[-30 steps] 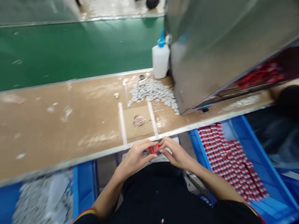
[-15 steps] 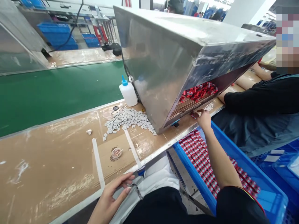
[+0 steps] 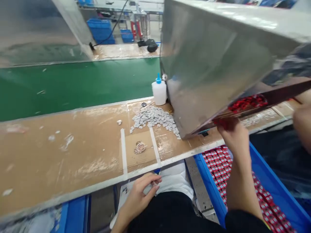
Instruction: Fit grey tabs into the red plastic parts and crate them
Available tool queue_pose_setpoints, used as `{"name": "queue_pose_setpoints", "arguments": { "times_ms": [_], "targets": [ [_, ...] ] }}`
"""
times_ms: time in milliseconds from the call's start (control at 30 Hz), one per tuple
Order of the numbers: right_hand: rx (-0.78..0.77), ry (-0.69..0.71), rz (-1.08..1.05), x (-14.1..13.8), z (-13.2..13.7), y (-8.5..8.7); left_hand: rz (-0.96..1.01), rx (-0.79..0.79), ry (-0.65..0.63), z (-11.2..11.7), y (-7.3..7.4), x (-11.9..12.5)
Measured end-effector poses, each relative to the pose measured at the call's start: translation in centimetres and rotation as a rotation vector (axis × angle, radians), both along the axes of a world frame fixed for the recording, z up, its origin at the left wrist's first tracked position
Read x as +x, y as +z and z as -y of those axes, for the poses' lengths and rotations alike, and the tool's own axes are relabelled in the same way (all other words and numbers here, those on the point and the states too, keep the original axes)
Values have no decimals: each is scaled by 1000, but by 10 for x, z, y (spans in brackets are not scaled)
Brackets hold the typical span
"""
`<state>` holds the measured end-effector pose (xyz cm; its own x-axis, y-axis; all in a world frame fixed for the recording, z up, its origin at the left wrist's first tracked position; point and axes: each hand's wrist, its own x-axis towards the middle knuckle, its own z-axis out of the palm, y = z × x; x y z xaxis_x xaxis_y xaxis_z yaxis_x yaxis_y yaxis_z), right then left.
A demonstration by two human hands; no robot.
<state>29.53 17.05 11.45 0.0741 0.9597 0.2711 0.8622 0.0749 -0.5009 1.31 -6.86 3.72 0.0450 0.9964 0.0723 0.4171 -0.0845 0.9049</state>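
**Red pack pinched at steel hood mouth, L hand low w/ small piece**

R hand (image 3: 235, 142) is raised to the open mouth of the stainless steel hood (image 3: 213, 64). R fingertips (image 3: 227, 127) sit together, pinched on a red pack (image 3: 224, 123), which is partly hidden by the fingers. More red packs (image 3: 247, 103) lie just past the fingertips inside the hood, on a brown slatted rack (image 3: 225, 115).

L hand (image 3: 137, 197) is low, well apart from the R, over a white cloth (image 3: 175, 181). L fingers (image 3: 152, 179) are curled together on a small pale piece (image 3: 153, 184), too small to ID.

Below the R wrist: blue plastic crate (image 3: 211, 176) w/ rows of red-and-white packets (image 3: 218, 161). Left of the R fingers, on the brown-paper bench top (image 3: 60, 145): heap of small grey tabs (image 3: 154, 118), white glue bottle (image 3: 159, 92) w/ blue cap, cardboard square (image 3: 130, 150) btwn white tape strips. Co-worker's forearm (image 3: 302, 123) at far right.

Good grip here = tips only, pack held square, knuckles clear of the steel lip.
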Motion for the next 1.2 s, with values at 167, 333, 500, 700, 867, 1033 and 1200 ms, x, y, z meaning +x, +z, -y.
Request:
{"name": "queue_pose_setpoints", "arguments": {
  "times_ms": [167,333,500,700,867,1033,1200],
  "targets": [
    [-231,455,-322,-59,114,-43,-104,294,101,-24,-11,39],
    [-411,612,-400,-122,148,-54,-132,284,229,-34,-25,33],
    [-471,842,-570,-141,112,-64,76,162,437,-24,-36,-17],
    [-342,856,-539,-183,78,-90,509,-57,465,-19,-47,-42],
    [-346,833,-550,-195,75,-93,627,-126,406,-25,-43,-44],
    [-393,892,-557,-197,75,-93,598,-96,367,-25,-46,-48],
    [-305,884,-545,-200,72,-91,582,-72,267,-22,-48,-52]
  ]
}}
